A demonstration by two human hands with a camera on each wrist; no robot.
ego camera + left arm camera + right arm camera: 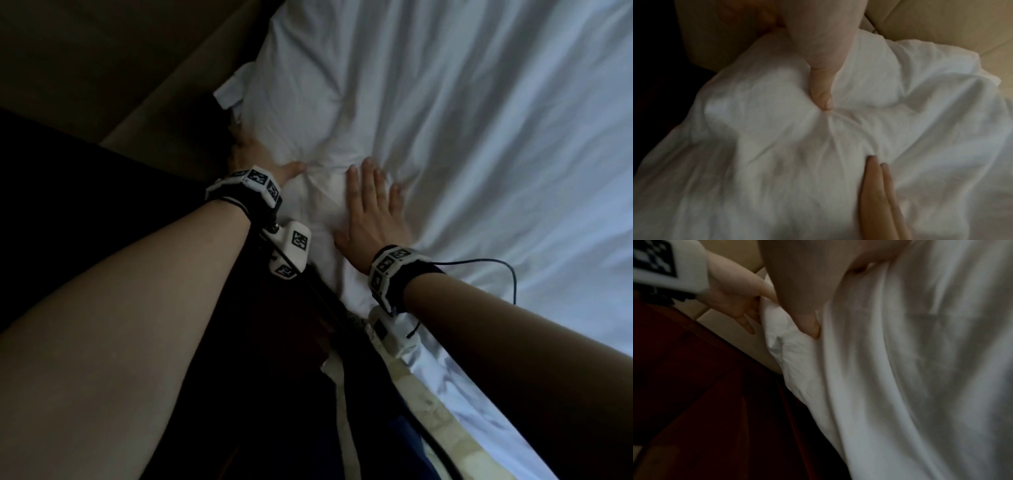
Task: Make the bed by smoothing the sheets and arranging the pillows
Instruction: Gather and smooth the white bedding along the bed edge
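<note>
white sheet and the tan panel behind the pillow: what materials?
Sheet: thin woven fabric, probably cotton or a blend, matte with a faint sheen; it gathers into fine soft creases under the right hand. Panel: looks like padded leather or vinyl, smooth tan with a seam; too blurred to say which.

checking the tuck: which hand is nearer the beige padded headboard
Left. The left hand grips the white pillow's corner at the bed's edge, right beside the beige padded headboard. The right hand lies flat on the white cloth, farther from it.
</note>
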